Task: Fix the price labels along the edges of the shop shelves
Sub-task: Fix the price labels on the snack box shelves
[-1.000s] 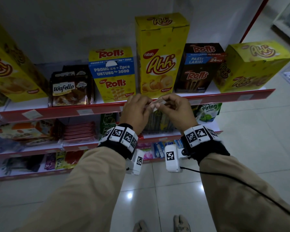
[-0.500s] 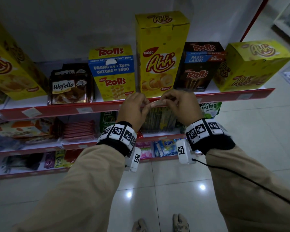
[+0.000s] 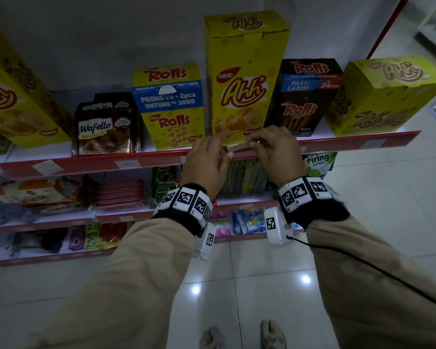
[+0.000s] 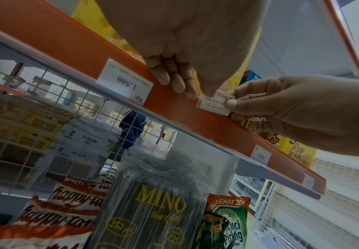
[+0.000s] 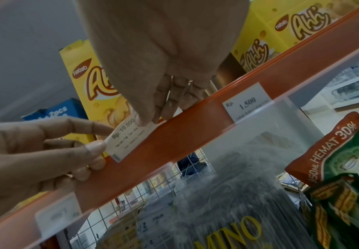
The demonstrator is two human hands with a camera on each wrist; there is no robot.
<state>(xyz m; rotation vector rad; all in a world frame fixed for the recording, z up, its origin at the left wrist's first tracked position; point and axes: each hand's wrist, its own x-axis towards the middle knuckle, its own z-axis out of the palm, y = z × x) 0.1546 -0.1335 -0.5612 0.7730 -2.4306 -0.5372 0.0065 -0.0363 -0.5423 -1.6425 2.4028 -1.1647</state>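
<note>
A small white price label (image 3: 238,147) reading "Rp. 10.000" is held against the red edge rail (image 3: 86,163) of the top shelf, below the tall yellow Ahh box (image 3: 242,79). My left hand (image 3: 212,157) pinches the label's left end between thumb and forefinger. My right hand (image 3: 269,152) pinches its right end. In the right wrist view the label (image 5: 127,134) lies slanted across the rail (image 5: 174,134), its top corner above the rail's edge. The left wrist view shows the same label (image 4: 213,105) on the rail (image 4: 195,124).
Other labels sit in the rail: a "1.500" label (image 5: 247,102) to the right and a tilted label (image 3: 43,167) far left. Snack boxes stand close behind the rail. Packets fill the lower shelves, among them a Mino pack (image 4: 153,210). Tiled floor lies behind me.
Both hands have risen and moved forward with the label, from just in front of and below the rail up onto the rail itself.
</note>
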